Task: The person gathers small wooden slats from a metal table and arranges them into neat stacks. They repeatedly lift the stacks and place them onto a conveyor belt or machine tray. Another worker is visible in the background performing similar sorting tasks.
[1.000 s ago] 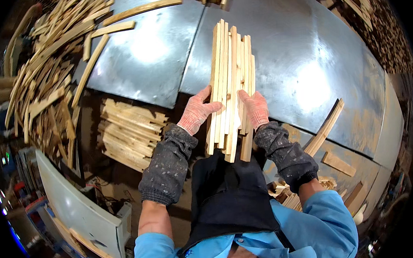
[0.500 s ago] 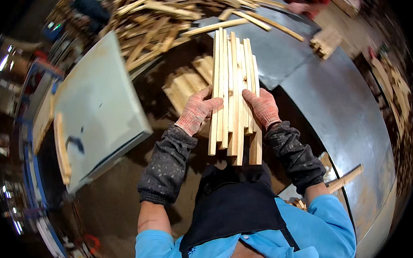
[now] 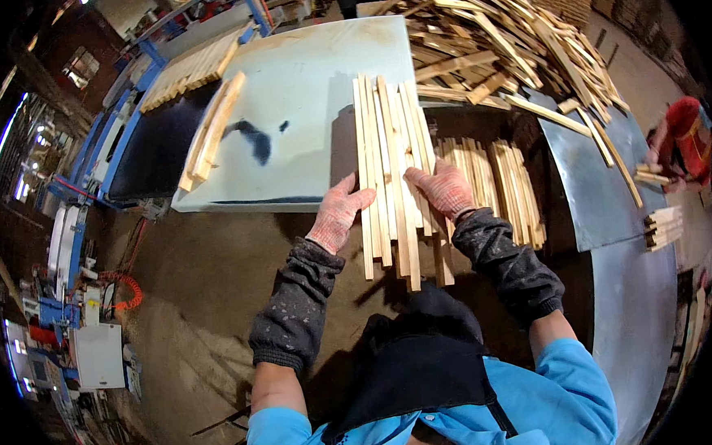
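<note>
Between my gloved hands is a bundle of wooden strips [image 3: 395, 171], their near ends uneven. My left hand [image 3: 341, 213] grips its left side, thumb lying over the top. On the right side my right hand [image 3: 445, 188] clasps it the same way, thumb also on top. The fingers under the bundle are hidden. The far end of the bundle overlaps the right edge of a pale grey tabletop [image 3: 306, 70]. A couple of longer wooden pieces [image 3: 214, 133] lie at the left of that tabletop.
Stacked strips [image 3: 517, 192] stand low, just beyond my right hand. A large jumbled heap of wood [image 3: 516, 33] lies at the far right, by a metal table [image 3: 633, 287]. A person in red [image 3: 684, 141] is at the right. Blue-framed machinery [image 3: 123, 147] holds a row of boards [image 3: 195, 65].
My body has turned left, and the pale tabletop now lies ahead of me. Both hands keep hold of the bundle, which has come round to the tabletop's right edge.
</note>
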`<state>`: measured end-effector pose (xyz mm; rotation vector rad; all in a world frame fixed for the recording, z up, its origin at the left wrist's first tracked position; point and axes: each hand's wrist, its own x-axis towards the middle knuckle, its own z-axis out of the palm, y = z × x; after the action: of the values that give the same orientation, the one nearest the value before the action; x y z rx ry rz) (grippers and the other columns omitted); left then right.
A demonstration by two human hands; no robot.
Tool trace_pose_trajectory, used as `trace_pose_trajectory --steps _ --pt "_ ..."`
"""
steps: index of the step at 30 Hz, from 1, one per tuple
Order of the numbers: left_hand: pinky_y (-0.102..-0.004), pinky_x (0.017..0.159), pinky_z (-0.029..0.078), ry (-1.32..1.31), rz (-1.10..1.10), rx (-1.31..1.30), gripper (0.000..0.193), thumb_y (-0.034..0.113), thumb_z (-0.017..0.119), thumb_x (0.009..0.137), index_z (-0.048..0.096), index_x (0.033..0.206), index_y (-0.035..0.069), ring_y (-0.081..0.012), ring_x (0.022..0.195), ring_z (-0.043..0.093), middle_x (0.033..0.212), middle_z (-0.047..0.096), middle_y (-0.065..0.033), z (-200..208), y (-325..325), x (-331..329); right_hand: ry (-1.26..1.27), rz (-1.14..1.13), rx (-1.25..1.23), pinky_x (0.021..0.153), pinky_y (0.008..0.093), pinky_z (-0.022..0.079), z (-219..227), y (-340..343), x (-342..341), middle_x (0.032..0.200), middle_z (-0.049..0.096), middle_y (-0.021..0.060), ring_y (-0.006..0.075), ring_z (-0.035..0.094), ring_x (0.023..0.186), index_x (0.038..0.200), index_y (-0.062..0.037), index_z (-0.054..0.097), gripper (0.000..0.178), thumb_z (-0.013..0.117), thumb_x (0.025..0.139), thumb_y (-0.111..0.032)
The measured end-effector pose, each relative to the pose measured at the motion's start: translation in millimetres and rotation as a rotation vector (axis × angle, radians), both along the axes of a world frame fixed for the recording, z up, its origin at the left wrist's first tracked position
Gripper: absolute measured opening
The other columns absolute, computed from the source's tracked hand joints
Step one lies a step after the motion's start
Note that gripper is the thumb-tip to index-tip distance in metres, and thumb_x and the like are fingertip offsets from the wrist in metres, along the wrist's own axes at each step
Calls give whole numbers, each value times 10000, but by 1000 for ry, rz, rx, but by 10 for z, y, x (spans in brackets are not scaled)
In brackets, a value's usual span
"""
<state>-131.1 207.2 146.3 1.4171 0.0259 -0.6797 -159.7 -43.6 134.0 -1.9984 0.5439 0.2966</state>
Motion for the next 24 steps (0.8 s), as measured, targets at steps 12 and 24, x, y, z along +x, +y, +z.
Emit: trace_pose_trajectory --steps 12,24 --pt "-350 1030 543 -89 -65 513 546 169 733 942 621 1450 6 -203 1104 679 1251 729 -127 -388 1299 1369 29 159 -190 892 478 597 -562 1504 1366 1043 759 260 408 750 997 1132 77 706 687 770 901 -567" --pt "-364 987 582 -231 148 579 575 192 734 991 561 1523 60 -193 1093 706 1277 730 -124 -563 2432 2415 -78 196 -264 800 465 598 -1054 2635 2777 897 758 223 363 755 874 1062 46 725 627 787 894 -555"
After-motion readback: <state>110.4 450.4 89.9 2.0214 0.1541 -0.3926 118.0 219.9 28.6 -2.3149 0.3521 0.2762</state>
